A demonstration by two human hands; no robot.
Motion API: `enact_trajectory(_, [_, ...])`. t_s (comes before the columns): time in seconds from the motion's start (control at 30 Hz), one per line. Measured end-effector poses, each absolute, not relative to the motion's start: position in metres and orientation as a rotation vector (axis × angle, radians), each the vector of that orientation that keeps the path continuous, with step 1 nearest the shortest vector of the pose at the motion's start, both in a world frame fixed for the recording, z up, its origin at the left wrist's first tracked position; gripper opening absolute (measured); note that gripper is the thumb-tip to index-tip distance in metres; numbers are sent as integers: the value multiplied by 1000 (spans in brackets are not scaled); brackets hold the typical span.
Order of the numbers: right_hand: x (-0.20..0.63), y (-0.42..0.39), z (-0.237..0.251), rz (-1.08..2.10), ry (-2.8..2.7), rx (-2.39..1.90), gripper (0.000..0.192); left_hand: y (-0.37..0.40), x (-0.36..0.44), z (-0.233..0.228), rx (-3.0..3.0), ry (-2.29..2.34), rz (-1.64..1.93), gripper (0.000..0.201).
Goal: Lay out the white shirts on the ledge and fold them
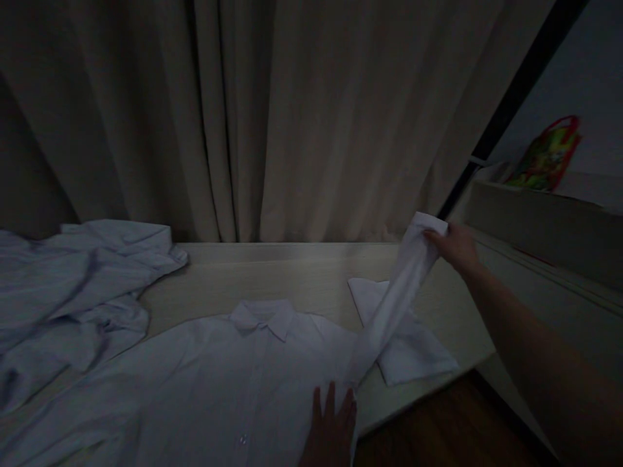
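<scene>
A white button-up shirt (219, 389) lies spread front side up, its collar toward the curtain. My right hand (455, 246) grips the cuff end of one sleeve, which is lifted and stretched up to the right from the shoulder. Flat on the shirt's side, near the base of that sleeve, rests my left hand (333, 421) with its fingers apart. Under and behind the raised sleeve is a folded white cloth (413, 350). The shirt's lower part runs out of view.
A rumpled heap of pale garments (73, 292) lies at the left on the light wooden surface (302, 272). Long curtains (311, 130) hang behind. At the right stand a ledge (545, 220) and a colourful bag (548, 155). Dark wooden floor (428, 428) shows past the near-right edge.
</scene>
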State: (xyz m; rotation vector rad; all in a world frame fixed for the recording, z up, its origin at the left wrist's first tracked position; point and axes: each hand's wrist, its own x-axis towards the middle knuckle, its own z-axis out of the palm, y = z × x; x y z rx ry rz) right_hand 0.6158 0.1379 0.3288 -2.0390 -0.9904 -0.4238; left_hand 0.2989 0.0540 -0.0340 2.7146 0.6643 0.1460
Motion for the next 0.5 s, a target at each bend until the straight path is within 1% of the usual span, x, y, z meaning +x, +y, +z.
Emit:
enact_trajectory(0.13, [578,162,348,-469,-1142,-2086,30,56,293,-20,2745,578,95,64])
enact_trajectory(0.3, [517,184,361,-235,-1353,-1870,26,58,290,-6,2647,497,86,70])
enact_trajectory(0.4, [473,194,365,-139,-1497,-1752,21,58,293,-7,2622,527,95,73])
enact_trajectory(0.5, [424,205,366,-62,-1642,-1635,21,57,297,-9,2631,553,62,73])
